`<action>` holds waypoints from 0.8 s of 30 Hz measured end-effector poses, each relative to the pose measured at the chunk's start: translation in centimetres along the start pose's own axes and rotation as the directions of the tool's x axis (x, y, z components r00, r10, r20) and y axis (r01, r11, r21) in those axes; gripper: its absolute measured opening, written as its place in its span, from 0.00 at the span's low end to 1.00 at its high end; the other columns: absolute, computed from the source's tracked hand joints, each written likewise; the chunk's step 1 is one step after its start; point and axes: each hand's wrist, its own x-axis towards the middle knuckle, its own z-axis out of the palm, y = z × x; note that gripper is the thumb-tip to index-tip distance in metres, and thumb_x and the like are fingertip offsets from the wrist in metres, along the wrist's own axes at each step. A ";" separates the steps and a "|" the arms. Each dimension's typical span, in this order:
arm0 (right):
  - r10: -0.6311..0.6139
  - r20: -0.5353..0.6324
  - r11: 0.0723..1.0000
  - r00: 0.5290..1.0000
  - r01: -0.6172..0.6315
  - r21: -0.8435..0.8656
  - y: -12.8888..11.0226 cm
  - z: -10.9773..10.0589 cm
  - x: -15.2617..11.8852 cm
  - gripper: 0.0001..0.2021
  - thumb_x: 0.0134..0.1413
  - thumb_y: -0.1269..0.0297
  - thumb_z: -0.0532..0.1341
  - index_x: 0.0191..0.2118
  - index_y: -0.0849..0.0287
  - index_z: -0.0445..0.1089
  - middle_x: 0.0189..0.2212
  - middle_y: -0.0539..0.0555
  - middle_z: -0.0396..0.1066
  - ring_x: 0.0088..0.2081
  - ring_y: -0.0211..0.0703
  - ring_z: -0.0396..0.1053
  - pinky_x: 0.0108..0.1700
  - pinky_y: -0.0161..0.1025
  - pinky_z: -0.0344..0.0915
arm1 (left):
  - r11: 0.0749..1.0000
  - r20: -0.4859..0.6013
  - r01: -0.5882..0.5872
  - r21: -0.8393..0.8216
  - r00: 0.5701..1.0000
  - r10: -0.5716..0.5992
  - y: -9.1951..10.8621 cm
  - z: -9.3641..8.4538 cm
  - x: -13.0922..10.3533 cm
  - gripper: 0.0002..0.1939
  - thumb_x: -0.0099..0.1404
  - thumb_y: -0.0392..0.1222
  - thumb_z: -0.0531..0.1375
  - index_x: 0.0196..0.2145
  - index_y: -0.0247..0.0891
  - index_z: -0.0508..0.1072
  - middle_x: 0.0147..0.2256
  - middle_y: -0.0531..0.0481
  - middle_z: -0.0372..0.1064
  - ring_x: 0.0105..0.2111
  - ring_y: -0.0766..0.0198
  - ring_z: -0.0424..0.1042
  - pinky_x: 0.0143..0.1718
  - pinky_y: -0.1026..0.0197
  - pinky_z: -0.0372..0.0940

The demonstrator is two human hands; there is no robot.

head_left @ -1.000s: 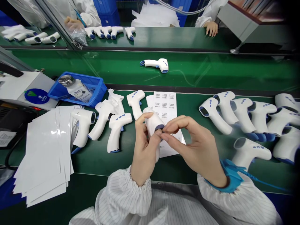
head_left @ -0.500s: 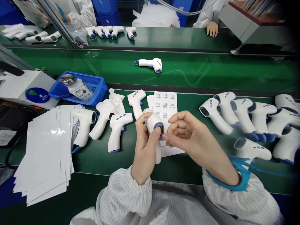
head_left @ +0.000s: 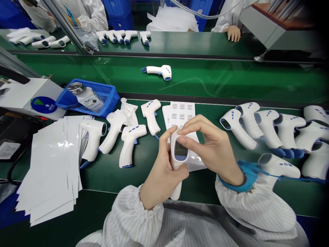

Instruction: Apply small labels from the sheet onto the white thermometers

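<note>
While the L hand [head_left: 163, 178] is curling round the IR thermometer [head_left: 181, 158], thumb below the display window, it's gripping firmly, fingers mostly closed. R hand [head_left: 217, 152] is half curled, thumb + index tips sitting close together at the housing top; can't tell if they're pinching anything thin. Thermometer is facing the wearer, screen up, handle pointing twd the bench's front edge.

Risks (my read): R tips are sitting v. close to the window, so a slip could be smudging/scratching it; L grip is leaving the handle end free, so a hard push up top could be twisting the unit loose. Wrist strap [head_left: 248, 175] cord is crossing in front of a thermometer on the R, so an arm pull could be snagging it.

Surface: label sheet [head_left: 182, 113] is lying behind the hands; loose white sheets [head_left: 48, 164] are overlapping on L, w/ 4 thermometers near; R cluster [head_left: 267, 127] is crowding the other side. Blue bin [head_left: 108, 103] is holding a metal-capped bottle [head_left: 89, 99].

Beyond, one thermometer is lying sideways on the green belt [head_left: 218, 79]. Far bench [head_left: 190, 43]: more units are lying L, a co-worker's hand [head_left: 233, 33] is resting R. Blue crates [head_left: 118, 13] are standing behind.
</note>
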 end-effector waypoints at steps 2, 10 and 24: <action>0.025 -0.053 1.000 0.998 -0.025 -0.008 0.3 0.2 0.0 0.04 0.57 0.68 0.64 0.31 0.53 0.70 0.31 0.49 0.69 0.36 0.42 0.69 0.41 0.41 0.68 | 1.000 0.010 0.018 -0.015 1.000 -0.018 0.0 0.1 0.0 0.38 0.57 0.25 0.60 0.59 0.57 0.55 0.38 0.54 0.64 0.26 0.70 0.61 0.28 0.65 0.63; 0.371 0.321 0.903 0.871 -0.419 0.094 0.5 1.8 -2.5 0.25 0.60 0.60 0.60 0.60 0.50 0.53 0.48 0.56 0.70 0.46 0.46 0.72 0.43 0.41 0.71 | 0.949 -0.176 -0.116 -0.294 0.982 0.065 0.3 0.0 2.3 0.40 0.62 0.31 0.57 0.65 0.57 0.45 0.53 0.49 0.66 0.55 0.57 0.67 0.56 0.50 0.61; 0.434 -0.157 0.539 0.887 -0.395 -0.744 13.6 3.1 25.7 0.22 0.57 0.60 0.63 0.53 0.69 0.64 0.57 0.71 0.61 0.61 0.62 0.56 0.57 0.55 0.57 | 0.998 -0.131 -0.048 -0.049 0.991 0.041 -3.4 -6.9 4.8 0.23 0.59 0.54 0.61 0.48 0.40 0.74 0.42 0.41 0.72 0.43 0.52 0.69 0.50 0.52 0.61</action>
